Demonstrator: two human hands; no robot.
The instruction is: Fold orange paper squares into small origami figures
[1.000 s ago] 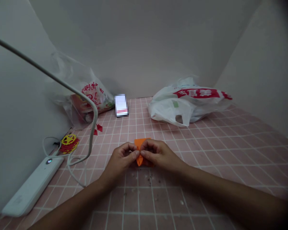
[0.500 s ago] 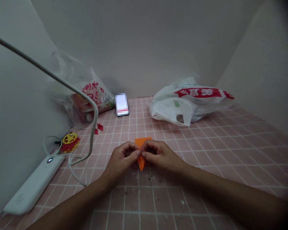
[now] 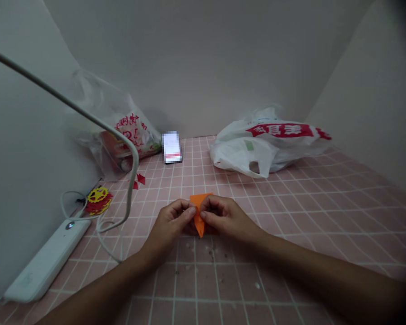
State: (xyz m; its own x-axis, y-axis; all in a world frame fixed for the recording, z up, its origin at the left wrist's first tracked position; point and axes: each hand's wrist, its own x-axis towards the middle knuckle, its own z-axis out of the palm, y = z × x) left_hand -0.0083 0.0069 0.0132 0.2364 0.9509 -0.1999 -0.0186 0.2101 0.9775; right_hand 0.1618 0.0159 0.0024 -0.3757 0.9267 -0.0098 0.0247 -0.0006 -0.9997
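Observation:
A folded piece of orange paper (image 3: 199, 222) is held between my two hands, just above the pink checked tabletop (image 3: 203, 280). Its upper end is broad and flat, and its lower end narrows to a point facing me. My left hand (image 3: 176, 217) pinches its left edge between thumb and fingers. On the other side, my right hand (image 3: 225, 214) pinches the right edge the same way. The fingers hide the middle folds and both sides of the paper.
At the back stand a clear plastic bag (image 3: 118, 135), a lit phone (image 3: 172, 146) and a white plastic bag (image 3: 267, 144). Left are red scraps (image 3: 140, 179), yellow and red cut-outs (image 3: 99, 198), a white power strip (image 3: 47, 262) and a pale cable (image 3: 131, 180) arching across the view.
My left thumb has shifted slightly away from the right one, showing more of the paper's middle. The pointed lower end has moved a little up and to the right.

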